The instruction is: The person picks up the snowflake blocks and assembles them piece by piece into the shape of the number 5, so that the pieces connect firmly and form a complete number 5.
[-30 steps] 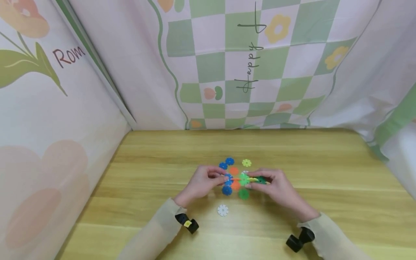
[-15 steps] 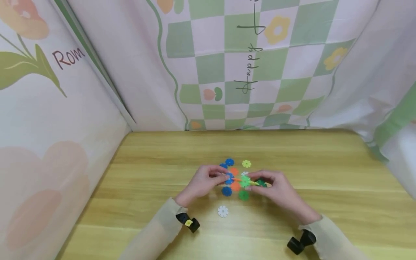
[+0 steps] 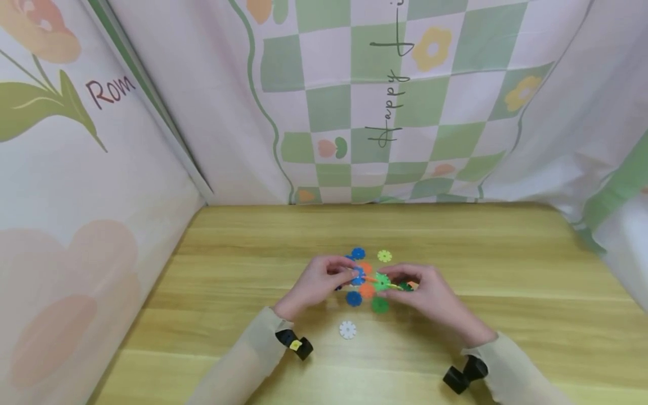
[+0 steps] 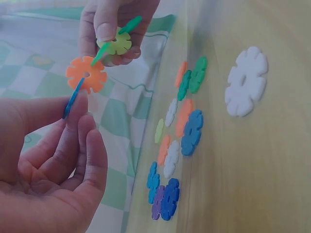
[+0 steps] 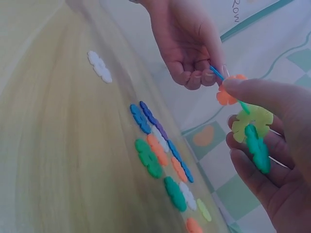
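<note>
Held up above the wooden table is a chain of notched, flower-shaped plastic discs slotted together edge to edge. It runs from a blue disc (image 4: 73, 101) through an orange disc (image 4: 87, 74) and a light green disc (image 3: 382, 283) to a yellow-green disc (image 4: 116, 45) and a darker green disc (image 5: 257, 149). My left hand (image 3: 321, 279) pinches the blue disc between thumb and fingers. From the other side, my right hand (image 3: 430, 292) pinches the light green disc, its thumb at that disc and fingers behind the yellow-green one.
Loose discs lie on the table (image 3: 243, 236) below and around the hands. Among them are a white disc (image 3: 347, 330) nearer the front, a green disc (image 3: 379, 305), a blue disc (image 3: 354, 298) and a yellow disc (image 3: 385, 256). A patterned curtain (image 3: 324, 107) hangs behind the table.
The chain has tilted slightly, its blue end a little higher and its light green disc a little lower. Both hands keep their grip and have shifted only slightly.
</note>
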`<state>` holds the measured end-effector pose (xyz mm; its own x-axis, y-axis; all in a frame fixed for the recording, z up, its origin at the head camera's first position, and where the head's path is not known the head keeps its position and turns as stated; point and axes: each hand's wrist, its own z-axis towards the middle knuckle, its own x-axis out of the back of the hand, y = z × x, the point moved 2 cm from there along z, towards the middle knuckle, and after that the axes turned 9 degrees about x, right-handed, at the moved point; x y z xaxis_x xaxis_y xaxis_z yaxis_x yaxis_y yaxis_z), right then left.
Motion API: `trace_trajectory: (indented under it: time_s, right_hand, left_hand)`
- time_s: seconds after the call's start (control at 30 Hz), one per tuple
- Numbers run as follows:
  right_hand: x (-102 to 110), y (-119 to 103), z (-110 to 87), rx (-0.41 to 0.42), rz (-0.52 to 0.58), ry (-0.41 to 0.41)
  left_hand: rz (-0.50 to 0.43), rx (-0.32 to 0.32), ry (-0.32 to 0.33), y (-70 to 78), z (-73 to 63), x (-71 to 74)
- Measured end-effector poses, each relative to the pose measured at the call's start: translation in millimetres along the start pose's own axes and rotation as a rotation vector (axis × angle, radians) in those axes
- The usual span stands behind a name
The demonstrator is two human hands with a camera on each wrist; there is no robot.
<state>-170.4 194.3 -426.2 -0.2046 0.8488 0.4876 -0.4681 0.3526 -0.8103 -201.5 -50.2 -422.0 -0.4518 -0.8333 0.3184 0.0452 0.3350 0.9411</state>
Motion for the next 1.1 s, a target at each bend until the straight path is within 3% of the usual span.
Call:
trace_trajectory:
  time_s: [0.43,0.87,1.1]
  right_hand:
    - [-6.2,2.9,3.9,0.001,0.088,-0.044]
    - [-4.1,2.4,4.0,-0.1,0.17,-0.171]
    - [-1.7,2.0,3.9,-0.122,0.229,-0.173]
  left_hand:
    - [0.044,-0.068,-0.002,-1.4,5.6,-1.8]
    - [0.064,-0.096,-0.023,2.7,9.7,-2.4]
    - [0.057,-0.085,-0.008,2.9,12.4,-0.2]
